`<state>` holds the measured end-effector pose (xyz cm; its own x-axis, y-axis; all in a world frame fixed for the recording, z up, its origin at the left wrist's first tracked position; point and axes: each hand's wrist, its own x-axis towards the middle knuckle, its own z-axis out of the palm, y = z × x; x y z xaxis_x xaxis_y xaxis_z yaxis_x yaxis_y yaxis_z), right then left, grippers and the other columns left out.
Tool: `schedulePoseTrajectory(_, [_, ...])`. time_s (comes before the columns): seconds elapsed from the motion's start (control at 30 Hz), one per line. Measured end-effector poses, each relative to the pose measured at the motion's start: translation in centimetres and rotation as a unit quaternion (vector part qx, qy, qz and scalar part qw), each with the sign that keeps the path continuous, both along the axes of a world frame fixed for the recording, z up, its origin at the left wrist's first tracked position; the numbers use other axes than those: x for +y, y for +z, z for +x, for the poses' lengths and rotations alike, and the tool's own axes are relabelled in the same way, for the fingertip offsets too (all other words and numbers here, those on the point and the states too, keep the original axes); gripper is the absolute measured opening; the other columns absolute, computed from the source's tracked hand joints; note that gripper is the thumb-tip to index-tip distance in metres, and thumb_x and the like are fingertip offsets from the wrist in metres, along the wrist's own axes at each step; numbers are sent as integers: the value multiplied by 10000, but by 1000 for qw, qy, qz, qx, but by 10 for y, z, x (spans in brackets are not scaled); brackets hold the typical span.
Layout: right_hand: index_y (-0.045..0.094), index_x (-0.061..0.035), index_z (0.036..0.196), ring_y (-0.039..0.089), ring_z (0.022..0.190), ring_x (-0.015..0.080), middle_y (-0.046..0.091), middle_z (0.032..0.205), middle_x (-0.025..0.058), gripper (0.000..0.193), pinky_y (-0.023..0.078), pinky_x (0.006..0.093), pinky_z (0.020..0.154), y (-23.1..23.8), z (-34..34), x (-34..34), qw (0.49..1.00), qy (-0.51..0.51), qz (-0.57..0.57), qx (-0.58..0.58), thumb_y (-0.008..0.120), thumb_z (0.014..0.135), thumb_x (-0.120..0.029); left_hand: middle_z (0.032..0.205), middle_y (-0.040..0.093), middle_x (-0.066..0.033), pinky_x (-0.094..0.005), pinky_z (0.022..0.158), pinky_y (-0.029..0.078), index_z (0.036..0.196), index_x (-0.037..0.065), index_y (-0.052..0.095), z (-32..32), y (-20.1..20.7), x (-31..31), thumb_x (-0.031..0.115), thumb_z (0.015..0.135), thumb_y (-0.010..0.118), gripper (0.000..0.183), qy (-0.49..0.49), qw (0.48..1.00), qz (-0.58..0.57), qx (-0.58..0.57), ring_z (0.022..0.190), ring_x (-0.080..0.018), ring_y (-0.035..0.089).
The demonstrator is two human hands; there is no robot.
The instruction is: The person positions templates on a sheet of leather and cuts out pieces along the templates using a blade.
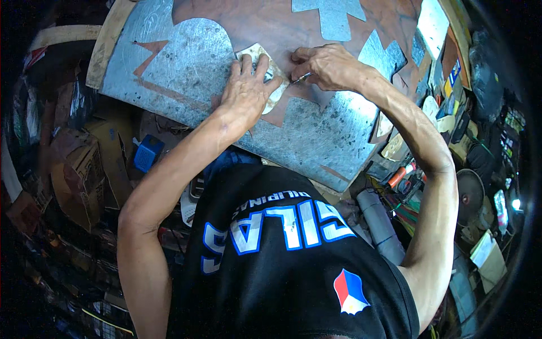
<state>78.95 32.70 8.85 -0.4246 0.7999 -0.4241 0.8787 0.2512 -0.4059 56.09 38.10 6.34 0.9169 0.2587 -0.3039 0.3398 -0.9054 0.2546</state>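
Observation:
A pale, stained template (pixel 273 100) lies on a brown leather sheet (pixel 257 25) on the worktable. My left hand (pixel 246 85) rests flat on the template, fingers spread and pressing it down. Close to the template's right edge, my right hand (pixel 330 66) is closed around a slim metal tool (pixel 302 78). The tool's tip touches the leather beside the template; most of its body is hidden in my fingers, so its exact kind cannot be made out.
The leather is cut away in places, baring the scratched grey metal tabletop (pixel 316 135). Offcuts and flat patterns crowd the table's right side. A blue plastic box (pixel 148 152) and a cardboard box (pixel 76 175) stand below at left. An orange cylindrical object (pixel 397 177) lies at right.

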Motion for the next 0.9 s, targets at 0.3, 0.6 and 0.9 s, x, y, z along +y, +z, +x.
schedulePoseTrajectory(0.3, [747, -168, 1055, 636, 1086, 221, 651, 1242, 9, 319, 520, 360, 891, -4, 6, 10, 999, -12, -43, -22, 715, 752, -74, 1426, 394, -203, -535, 1038, 363, 1355, 207, 547, 4, 5, 0, 167, 746, 751, 644, -14, 1000, 11, 24, 1277, -451, 387])
schedulePoseTrajectory(0.6, [734, -153, 1075, 637, 1078, 238, 676, 1190, 15, 286, 517, 373, 898, 12, 1, 26, 992, 3, -107, -62, 693, 797, -102, 1492, 349, -217, -555, 1096, 315, 1381, 189, 529, -3, 5, 0, 161, 751, 750, 668, -5, 999, -7, 38, 1333, -476, 342])
schedulePoseTrajectory(0.9, [672, -75, 1173, 648, 1043, 323, 688, 1137, 117, 303, 517, 408, 899, -18, -23, 42, 982, -127, 72, 122, 638, 892, -182, 1560, 299, -153, -558, 1160, 204, 1428, 175, 468, -5, -1, -5, 184, 761, 755, 726, 73, 995, -45, 46, 1432, -466, 215])
